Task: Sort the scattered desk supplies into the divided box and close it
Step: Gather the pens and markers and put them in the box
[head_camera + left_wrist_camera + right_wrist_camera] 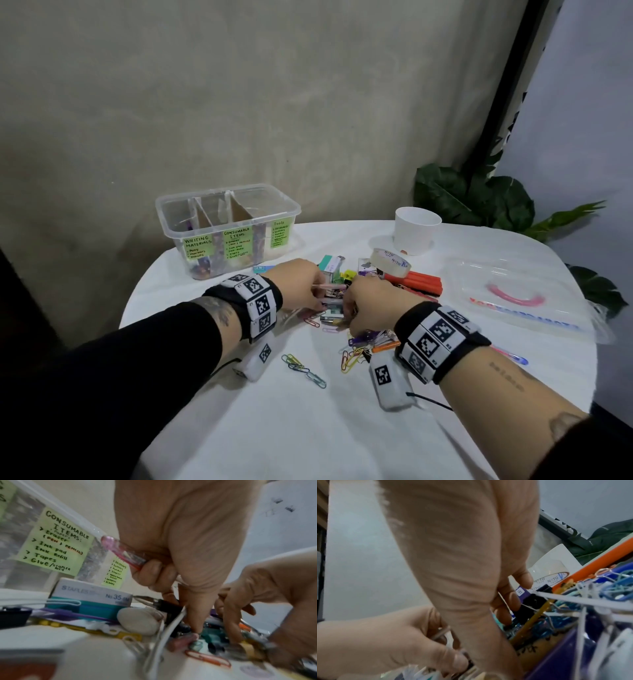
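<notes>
The left hand (301,286) holds a pink pen (123,553) with its fingers curled around it, and its fingertips reach down into the pile of small supplies (337,308) in the middle of the table (308,428). The right hand (371,308) reaches into the same pile just beside it with bent fingers, but I cannot tell if it grips something. The divided box (227,228) stands open behind the pile, and its clear lid (513,298) lies well apart on the right.

Green labels (237,242) on clear divided box (171,219); white tablecloth (274,428); orange markers (418,283); pink pen (123,553); checkered black-white wristbands (255,301).
</notes>
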A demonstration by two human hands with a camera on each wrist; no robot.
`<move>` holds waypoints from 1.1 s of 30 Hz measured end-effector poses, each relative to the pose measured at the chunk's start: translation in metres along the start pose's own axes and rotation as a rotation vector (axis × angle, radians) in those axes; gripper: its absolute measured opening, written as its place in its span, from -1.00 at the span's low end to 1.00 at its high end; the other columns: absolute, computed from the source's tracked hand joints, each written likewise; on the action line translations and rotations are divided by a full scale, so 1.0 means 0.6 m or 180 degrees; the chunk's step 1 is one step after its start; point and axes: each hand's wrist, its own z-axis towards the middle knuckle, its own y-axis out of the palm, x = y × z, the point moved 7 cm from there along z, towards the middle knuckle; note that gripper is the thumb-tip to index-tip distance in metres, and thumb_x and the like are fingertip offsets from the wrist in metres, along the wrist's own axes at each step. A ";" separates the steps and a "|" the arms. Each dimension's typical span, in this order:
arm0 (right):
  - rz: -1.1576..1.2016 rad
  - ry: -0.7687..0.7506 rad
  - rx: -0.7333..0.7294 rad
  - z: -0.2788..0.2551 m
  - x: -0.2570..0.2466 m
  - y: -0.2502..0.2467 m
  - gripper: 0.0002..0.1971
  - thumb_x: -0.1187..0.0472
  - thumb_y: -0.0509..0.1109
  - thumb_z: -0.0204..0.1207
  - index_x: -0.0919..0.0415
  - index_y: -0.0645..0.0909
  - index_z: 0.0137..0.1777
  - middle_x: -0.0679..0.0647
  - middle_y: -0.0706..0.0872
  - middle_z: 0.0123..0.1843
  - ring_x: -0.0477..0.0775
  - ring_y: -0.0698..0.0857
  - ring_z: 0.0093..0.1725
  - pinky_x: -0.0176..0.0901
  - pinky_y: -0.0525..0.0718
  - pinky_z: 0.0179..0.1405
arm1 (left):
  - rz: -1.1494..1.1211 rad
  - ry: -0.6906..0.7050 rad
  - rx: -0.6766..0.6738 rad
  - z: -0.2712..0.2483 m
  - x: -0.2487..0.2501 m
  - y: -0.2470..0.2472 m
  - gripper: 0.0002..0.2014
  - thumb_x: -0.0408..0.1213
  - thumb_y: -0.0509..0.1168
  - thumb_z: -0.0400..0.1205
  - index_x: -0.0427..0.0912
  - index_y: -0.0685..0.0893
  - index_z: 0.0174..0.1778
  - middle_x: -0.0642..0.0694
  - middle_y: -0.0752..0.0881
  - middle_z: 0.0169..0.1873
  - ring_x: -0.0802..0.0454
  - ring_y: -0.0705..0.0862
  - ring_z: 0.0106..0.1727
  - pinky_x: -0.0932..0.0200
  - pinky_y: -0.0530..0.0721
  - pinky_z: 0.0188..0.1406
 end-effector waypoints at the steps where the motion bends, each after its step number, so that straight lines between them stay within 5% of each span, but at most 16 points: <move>1: -0.0056 -0.0019 0.0018 0.000 0.000 -0.002 -0.83 0.16 0.57 0.34 0.13 0.77 -0.08 0.05 0.72 -0.02 0.10 0.69 -0.05 -0.03 0.71 -0.12 | -0.0131 -0.0038 0.0080 0.001 -0.005 -0.007 -0.87 -0.11 0.51 0.46 -0.02 0.80 -0.13 0.04 0.77 -0.29 0.05 0.69 -0.26 0.17 0.63 -0.25; 4: -0.0290 -0.0026 0.0109 0.000 0.003 -0.004 -0.78 0.07 0.53 0.35 0.17 0.66 -0.11 0.09 0.57 0.04 0.15 0.58 -0.03 -0.05 0.44 -0.14 | -0.0554 -0.0214 0.0323 0.002 -0.025 -0.031 -0.91 -0.12 0.53 0.46 0.01 0.83 -0.17 0.09 0.77 -0.32 0.12 0.73 -0.28 0.26 0.61 -0.33; 9: -0.0186 -0.0068 0.0195 0.002 0.008 -0.001 -0.82 0.08 0.48 0.31 0.10 0.53 -0.28 0.07 0.58 -0.08 0.17 0.59 -0.09 -0.13 0.35 -0.22 | -0.1681 -0.0405 0.0731 -0.002 -0.057 -0.067 -0.86 -0.12 0.48 0.55 -0.11 0.78 -0.12 -0.01 0.78 -0.25 0.02 0.74 -0.22 0.18 0.67 -0.20; 14: 0.0290 0.0053 0.0997 0.009 0.021 -0.027 -0.81 0.25 0.17 0.62 0.08 0.37 -0.24 0.01 0.54 -0.32 0.21 0.59 -0.20 -0.04 0.46 -0.27 | -0.2734 -0.0552 0.0989 -0.013 -0.074 -0.075 -0.87 -0.22 0.37 0.66 -0.21 0.68 -0.02 -0.19 0.81 -0.12 0.19 0.35 -0.61 0.35 0.33 -0.68; 19: 0.1690 0.0026 0.1728 0.001 0.025 -0.059 -0.78 0.12 0.13 0.76 0.20 0.55 0.01 0.09 0.70 -0.20 0.07 0.64 -0.21 -0.05 0.59 -0.22 | -0.2960 -0.0487 0.1022 -0.015 -0.068 -0.063 -0.89 -0.16 0.29 0.70 -0.11 0.59 -0.05 -0.24 0.74 0.00 0.14 0.46 -0.48 0.33 0.39 -0.60; 22: 0.2770 -0.0219 0.2170 -0.006 0.016 -0.086 -0.80 0.19 0.16 0.76 0.25 0.59 0.05 0.08 0.53 -0.35 0.00 0.49 -0.37 -0.17 0.48 -0.37 | -0.3059 -0.0658 0.1036 -0.016 -0.061 -0.057 -0.86 -0.07 0.16 0.75 -0.04 0.50 -0.03 -0.19 0.73 -0.15 -0.01 0.55 -0.27 0.17 0.47 -0.48; 26: 0.3877 -0.0139 0.2229 0.001 0.012 -0.099 -0.67 0.00 0.15 0.76 0.23 0.64 0.09 -0.02 0.36 -0.43 -0.09 0.35 -0.49 -0.23 0.36 -0.49 | -0.4183 -0.0691 0.0616 -0.020 -0.026 -0.039 -0.85 -0.20 0.11 0.77 -0.17 0.54 0.05 -0.08 0.52 -0.41 0.02 0.49 -0.50 0.24 0.44 -0.62; 28: 0.4413 0.0036 0.2040 0.006 0.014 -0.095 -0.56 -0.14 0.18 0.72 0.27 0.63 0.10 -0.03 0.33 -0.43 -0.11 0.32 -0.53 -0.26 0.32 -0.57 | -0.4185 -0.0572 0.0296 -0.026 -0.007 -0.029 -0.84 -0.24 0.21 0.74 -0.20 0.65 0.07 -0.01 0.44 -0.50 0.11 0.39 -0.60 0.32 0.37 -0.73; 33: 0.3796 0.0528 0.1809 0.002 0.027 -0.088 -0.92 0.26 0.43 0.57 0.19 0.68 0.03 0.03 0.48 -0.35 -0.04 0.40 -0.50 -0.20 0.40 -0.51 | -0.4197 -0.0525 0.0377 -0.033 0.001 -0.030 -0.90 -0.43 0.41 0.59 -0.28 0.73 0.01 0.11 0.46 -0.68 0.24 0.31 -0.72 0.36 0.17 -0.74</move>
